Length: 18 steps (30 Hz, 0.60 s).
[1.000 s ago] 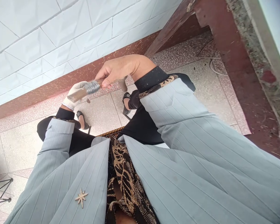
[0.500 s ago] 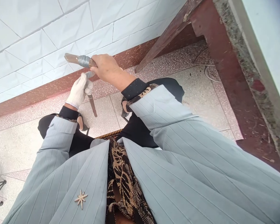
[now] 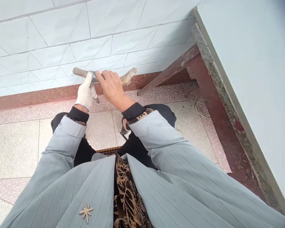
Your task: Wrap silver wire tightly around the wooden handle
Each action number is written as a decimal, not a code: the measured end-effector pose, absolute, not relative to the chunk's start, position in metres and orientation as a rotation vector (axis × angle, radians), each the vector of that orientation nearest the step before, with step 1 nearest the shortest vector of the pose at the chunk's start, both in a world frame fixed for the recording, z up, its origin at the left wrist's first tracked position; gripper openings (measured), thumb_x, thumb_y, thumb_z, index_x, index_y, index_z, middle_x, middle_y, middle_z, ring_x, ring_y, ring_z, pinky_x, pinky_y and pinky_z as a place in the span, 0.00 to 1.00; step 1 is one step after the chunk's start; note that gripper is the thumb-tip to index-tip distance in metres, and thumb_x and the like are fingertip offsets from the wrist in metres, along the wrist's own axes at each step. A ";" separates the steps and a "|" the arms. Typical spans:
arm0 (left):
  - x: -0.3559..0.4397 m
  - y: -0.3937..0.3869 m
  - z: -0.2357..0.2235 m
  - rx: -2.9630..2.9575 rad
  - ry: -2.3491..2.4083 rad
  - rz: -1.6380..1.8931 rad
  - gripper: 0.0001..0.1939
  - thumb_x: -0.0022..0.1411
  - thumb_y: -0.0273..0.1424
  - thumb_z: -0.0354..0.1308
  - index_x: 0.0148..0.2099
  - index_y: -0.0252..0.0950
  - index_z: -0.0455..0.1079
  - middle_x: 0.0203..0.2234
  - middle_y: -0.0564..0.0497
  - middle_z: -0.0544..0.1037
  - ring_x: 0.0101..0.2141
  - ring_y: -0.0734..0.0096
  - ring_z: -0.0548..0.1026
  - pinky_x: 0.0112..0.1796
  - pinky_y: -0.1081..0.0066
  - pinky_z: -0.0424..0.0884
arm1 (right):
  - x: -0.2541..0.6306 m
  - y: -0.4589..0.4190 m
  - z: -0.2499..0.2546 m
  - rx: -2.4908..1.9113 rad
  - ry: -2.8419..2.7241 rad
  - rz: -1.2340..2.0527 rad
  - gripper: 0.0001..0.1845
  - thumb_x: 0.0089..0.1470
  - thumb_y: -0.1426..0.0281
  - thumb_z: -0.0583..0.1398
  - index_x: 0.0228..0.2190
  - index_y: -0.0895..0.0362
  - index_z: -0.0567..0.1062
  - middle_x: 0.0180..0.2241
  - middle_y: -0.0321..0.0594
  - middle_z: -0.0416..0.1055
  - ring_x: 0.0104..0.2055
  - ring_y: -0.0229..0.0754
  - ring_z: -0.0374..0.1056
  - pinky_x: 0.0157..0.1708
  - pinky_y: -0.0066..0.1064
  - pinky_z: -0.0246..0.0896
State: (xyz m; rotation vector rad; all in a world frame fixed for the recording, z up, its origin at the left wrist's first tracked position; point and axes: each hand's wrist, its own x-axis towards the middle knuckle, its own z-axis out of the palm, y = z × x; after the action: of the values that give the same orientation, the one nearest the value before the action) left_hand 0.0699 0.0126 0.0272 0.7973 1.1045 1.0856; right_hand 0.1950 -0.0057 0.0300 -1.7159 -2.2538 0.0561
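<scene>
In front of the tiled wall, a wooden stick (image 3: 80, 72) is held roughly level, with grey wire wound round part of it. My right hand (image 3: 112, 86), bare, is wrapped over its middle, and a rough pale end sticks out to the right. My left hand (image 3: 85, 91) wears a white knitted glove and is closed. Its thumb presses up against the wire winding (image 3: 94, 77). Below its curled fingers the tip of a thin brown piece (image 3: 97, 100) pokes out; the rest of that piece is hidden in the hand.
A dark red wooden table frame (image 3: 213, 107) with a slanted brace (image 3: 168, 69) and a pale top (image 3: 251, 63) stands to the right. A thin cable (image 3: 200, 110) lies on the floor beneath it. My knees are spread below my hands, over the speckled tile floor (image 3: 14, 148).
My left hand has risen to the wire winding, and its brown piece now shows only at the tip. The stick has turned level, its far end now showing beyond my right hand. The view has shifted.
</scene>
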 end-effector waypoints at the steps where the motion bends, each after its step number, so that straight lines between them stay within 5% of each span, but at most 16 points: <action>1: 0.071 0.013 0.027 0.779 1.113 1.128 0.29 0.78 0.56 0.50 0.32 0.40 0.59 0.16 0.61 0.47 0.14 0.79 0.52 0.19 0.73 0.54 | 0.196 -0.005 0.028 -1.691 -2.251 0.035 0.28 0.76 0.76 0.47 0.72 0.61 0.64 0.58 0.57 0.71 0.58 0.54 0.66 0.60 0.46 0.58; 9: 0.070 0.014 0.023 0.785 0.993 1.213 0.22 0.77 0.40 0.58 0.31 0.40 0.57 0.14 0.63 0.53 0.14 0.80 0.52 0.19 0.74 0.54 | 0.210 -0.004 0.025 -1.777 -2.314 0.273 0.26 0.71 0.74 0.58 0.67 0.62 0.68 0.50 0.56 0.76 0.49 0.53 0.71 0.50 0.41 0.65; 18: 0.060 0.013 0.041 0.737 1.080 1.256 0.28 0.70 0.51 0.67 0.32 0.41 0.56 0.14 0.65 0.50 0.15 0.81 0.50 0.19 0.74 0.53 | 0.246 0.000 0.036 -1.340 -1.967 0.156 0.18 0.73 0.64 0.58 0.59 0.55 0.76 0.56 0.53 0.73 0.61 0.55 0.68 0.61 0.49 0.65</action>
State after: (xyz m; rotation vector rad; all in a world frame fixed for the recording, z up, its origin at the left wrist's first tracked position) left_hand 0.0603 0.0128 0.0408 0.7372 1.0798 1.2557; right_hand 0.2464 -0.0001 0.0357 -1.3399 -1.9666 0.1558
